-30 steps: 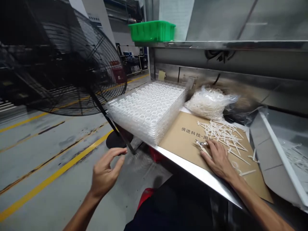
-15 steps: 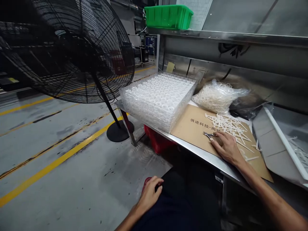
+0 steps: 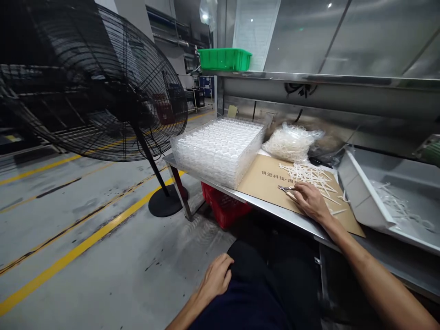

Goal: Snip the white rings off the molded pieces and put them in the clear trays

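My right hand (image 3: 309, 200) lies on a brown cardboard sheet (image 3: 264, 179) on the steel bench, fingers closed around small metal pliers (image 3: 285, 189) whose tips poke out to the left. Just beyond it is a pile of thin white plastic pieces (image 3: 309, 175). My left hand (image 3: 216, 277) rests on my dark-trousered thigh below the bench, fingers curled loosely and holding nothing. A stack of clear plastic trays with round cells (image 3: 220, 147) stands at the bench's left end. A clear bag of white rings (image 3: 291, 142) lies behind the cardboard.
A large black standing fan (image 3: 92, 87) is on the floor to the left, its base (image 3: 167, 205) by the bench leg. A grey bin (image 3: 388, 197) with white pieces sits at right. A green crate (image 3: 225, 58) stands on the upper shelf. A red crate (image 3: 225, 208) is under the bench.
My left hand came down from in front of the fan to rest on my thigh. My right hand stayed on the cardboard with the pliers. The view shifted slightly.
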